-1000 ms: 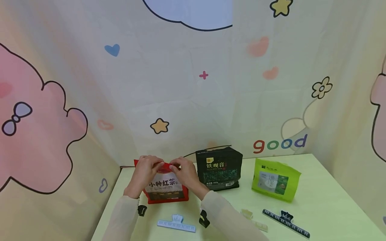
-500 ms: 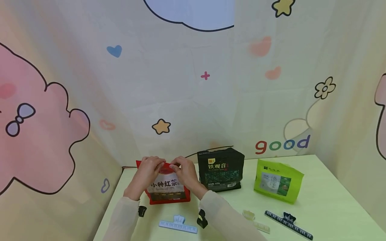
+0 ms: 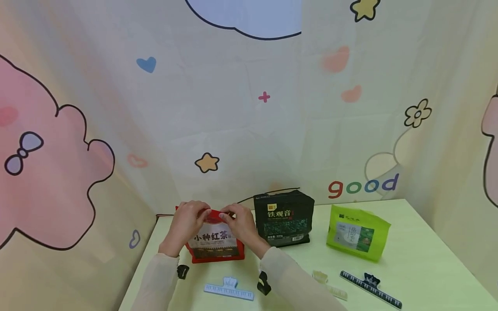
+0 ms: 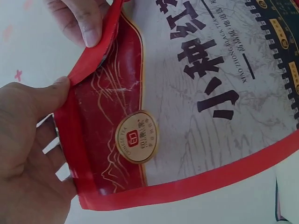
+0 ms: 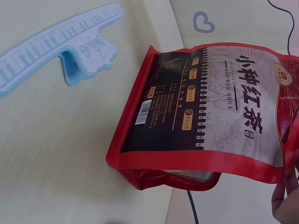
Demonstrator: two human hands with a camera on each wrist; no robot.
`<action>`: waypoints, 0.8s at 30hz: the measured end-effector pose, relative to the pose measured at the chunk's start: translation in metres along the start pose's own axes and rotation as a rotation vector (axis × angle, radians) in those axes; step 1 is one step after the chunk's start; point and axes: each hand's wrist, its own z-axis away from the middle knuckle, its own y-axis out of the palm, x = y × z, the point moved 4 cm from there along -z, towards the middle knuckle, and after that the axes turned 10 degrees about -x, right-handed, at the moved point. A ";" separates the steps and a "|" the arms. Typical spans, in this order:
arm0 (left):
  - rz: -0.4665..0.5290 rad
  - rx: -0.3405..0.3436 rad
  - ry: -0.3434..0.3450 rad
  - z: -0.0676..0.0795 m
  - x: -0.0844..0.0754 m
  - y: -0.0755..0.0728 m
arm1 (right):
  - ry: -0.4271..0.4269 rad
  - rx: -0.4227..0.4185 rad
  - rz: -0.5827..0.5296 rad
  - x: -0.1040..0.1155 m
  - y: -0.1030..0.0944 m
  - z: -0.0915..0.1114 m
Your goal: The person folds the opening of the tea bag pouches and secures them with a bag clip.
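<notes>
A red tea bag (image 3: 215, 242) with a pale label stands upright at the left of the table. My left hand (image 3: 188, 221) pinches its top edge near the left corner. In the left wrist view the thumb presses on the red border (image 4: 84, 158), with the other fingers behind the bag. My right hand (image 3: 240, 222) pinches the same top edge further right. Between the two hands the red top strip (image 4: 96, 56) is bent over toward the front. Only part of the right hand (image 5: 287, 200) shows in the right wrist view.
A light blue ruler-shaped clip (image 3: 228, 290) lies in front of the bag. Right of the bag stand a black tea bag (image 3: 285, 220) and a green tea bag (image 3: 358, 233). A pale yellow clip (image 3: 336, 292) and a black piano-key clip (image 3: 371, 288) lie nearer the front right.
Both hands keep their hold on the top edge and hardly move. Slightly less of the bag's upper left corner shows beside the left hand. The head view shifts a little.
</notes>
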 end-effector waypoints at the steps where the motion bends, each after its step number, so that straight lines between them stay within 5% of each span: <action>1: 0.000 -0.001 0.001 0.000 0.000 0.000 | 0.004 0.005 -0.007 -0.002 0.000 0.001; 24: 0.026 0.017 -0.081 -0.002 0.006 0.006 | 0.031 -0.159 0.043 -0.020 -0.003 0.016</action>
